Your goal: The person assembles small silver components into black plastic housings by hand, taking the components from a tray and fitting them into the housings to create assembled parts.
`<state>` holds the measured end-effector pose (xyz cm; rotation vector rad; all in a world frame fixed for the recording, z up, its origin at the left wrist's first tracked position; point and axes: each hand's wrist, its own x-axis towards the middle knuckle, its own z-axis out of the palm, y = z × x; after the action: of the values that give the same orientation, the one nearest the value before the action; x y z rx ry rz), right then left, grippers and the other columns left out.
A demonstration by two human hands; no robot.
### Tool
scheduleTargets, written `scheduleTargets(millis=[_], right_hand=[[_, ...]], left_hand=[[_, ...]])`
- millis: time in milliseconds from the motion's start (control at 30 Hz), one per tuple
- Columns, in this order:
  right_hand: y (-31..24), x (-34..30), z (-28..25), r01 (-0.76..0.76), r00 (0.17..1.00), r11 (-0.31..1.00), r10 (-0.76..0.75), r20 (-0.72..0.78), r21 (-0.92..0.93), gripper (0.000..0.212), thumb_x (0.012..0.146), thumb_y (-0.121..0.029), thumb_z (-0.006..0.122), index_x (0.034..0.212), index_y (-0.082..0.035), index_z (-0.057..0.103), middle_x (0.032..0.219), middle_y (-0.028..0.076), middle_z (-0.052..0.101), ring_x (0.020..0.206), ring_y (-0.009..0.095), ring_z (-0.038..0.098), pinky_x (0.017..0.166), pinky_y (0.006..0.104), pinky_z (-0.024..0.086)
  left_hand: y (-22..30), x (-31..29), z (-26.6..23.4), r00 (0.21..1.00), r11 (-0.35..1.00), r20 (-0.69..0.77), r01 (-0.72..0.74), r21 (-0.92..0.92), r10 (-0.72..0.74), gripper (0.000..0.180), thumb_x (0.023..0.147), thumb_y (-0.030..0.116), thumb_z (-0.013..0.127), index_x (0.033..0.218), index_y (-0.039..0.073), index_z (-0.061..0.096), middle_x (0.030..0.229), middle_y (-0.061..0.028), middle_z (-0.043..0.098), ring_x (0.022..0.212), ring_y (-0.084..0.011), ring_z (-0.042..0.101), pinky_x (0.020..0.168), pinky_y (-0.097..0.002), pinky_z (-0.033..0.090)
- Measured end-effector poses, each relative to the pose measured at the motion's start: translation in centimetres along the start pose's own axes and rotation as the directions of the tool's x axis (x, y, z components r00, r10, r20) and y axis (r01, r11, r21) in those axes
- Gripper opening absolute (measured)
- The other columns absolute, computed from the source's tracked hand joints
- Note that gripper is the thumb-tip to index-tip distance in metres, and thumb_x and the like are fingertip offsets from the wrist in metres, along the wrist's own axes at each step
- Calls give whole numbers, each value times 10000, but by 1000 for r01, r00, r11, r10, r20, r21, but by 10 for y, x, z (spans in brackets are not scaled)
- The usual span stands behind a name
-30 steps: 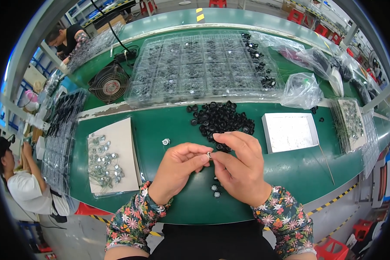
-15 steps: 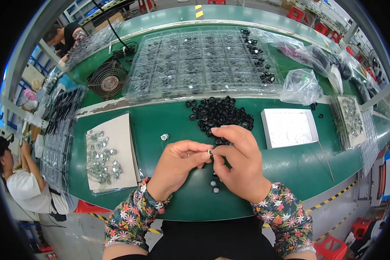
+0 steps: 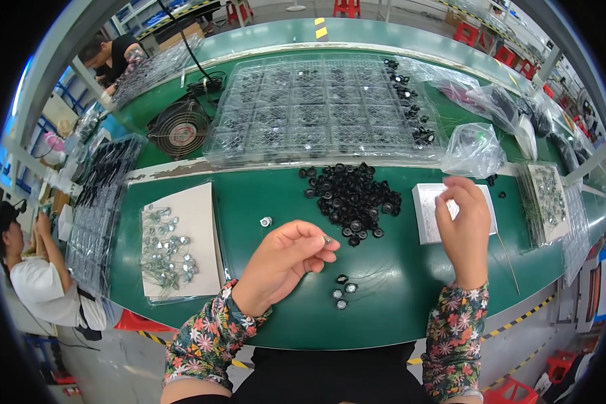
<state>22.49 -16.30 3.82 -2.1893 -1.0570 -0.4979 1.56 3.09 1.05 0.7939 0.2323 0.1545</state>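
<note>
My left hand (image 3: 286, 262) is over the middle of the green table, its thumb and forefinger closed on a small round metal-and-dark part (image 3: 327, 239). To the right, my right hand (image 3: 466, 232) hovers at the shallow white box (image 3: 427, 222) and covers part of it. Its fingers are curled but apart, with nothing visible between them. Several small silver round components with thin wire leads (image 3: 350, 288) lie in front of my left hand. Another silver component (image 3: 266, 221) sits alone behind that hand. A heap of black ring-shaped caps (image 3: 357, 195) lies beyond both hands.
A cardboard sheet (image 3: 205, 259) with many wired silver components is at left. Clear compartment trays (image 3: 276, 101) and a black fan (image 3: 178, 128) stand at the back. Plastic bags (image 3: 475, 151) and a wired-component stack (image 3: 549, 195) are at right. A person (image 3: 44, 269) works at far left.
My right hand has parted from the left and moved right to the white box. The left hand still pinches the small part. The whole view has shifted slightly.
</note>
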Motion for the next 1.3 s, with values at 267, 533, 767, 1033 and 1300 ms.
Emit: scheduleTargets(millis=[267,533,767,1033,1300], right_hand=[[-24,-3,12,67,998,988,-64,-26,136,94,767,36,604,842,-2,562,902,139,633,856,347,609,761,394,490],[-90,-32,34,-293,919,604,-35,392,741,256,792,-69,736,960,7,559,878,102,662,828,180,669,748,280,529],[-91,-35,38,-287,931,604,-4,364,743,188,794,-12,704,923,-1,569,858,81,660,796,163,665,718,270,528],[-92,-37,46,-101,974,724,-67,215,682,216,741,41,672,925,-36,591,816,75,641,751,230,638,687,329,481],[-95,-36,47,-1,985,748,-112,129,664,207,761,-21,689,946,-54,603,832,70,660,770,244,637,693,340,458]], left_hand=[[3,-2,7,992,971,-116,-13,238,41,144,938,92,569,1029,7,642,1091,-124,662,952,-165,644,747,-254,504],[-5,0,16,957,850,-69,-216,480,282,108,886,13,621,974,-25,671,1123,-130,620,970,-159,617,825,-268,504],[-9,-2,14,959,915,-120,-199,351,255,87,867,19,648,935,-18,687,1120,-110,598,863,-108,568,757,-236,472],[-16,1,13,972,987,-205,-86,134,112,102,889,87,641,945,17,692,1153,-93,584,834,-80,539,702,-224,443],[-18,-1,13,975,997,-214,-66,-38,57,109,902,120,637,949,36,688,1204,-73,559,883,-93,544,727,-235,444]])
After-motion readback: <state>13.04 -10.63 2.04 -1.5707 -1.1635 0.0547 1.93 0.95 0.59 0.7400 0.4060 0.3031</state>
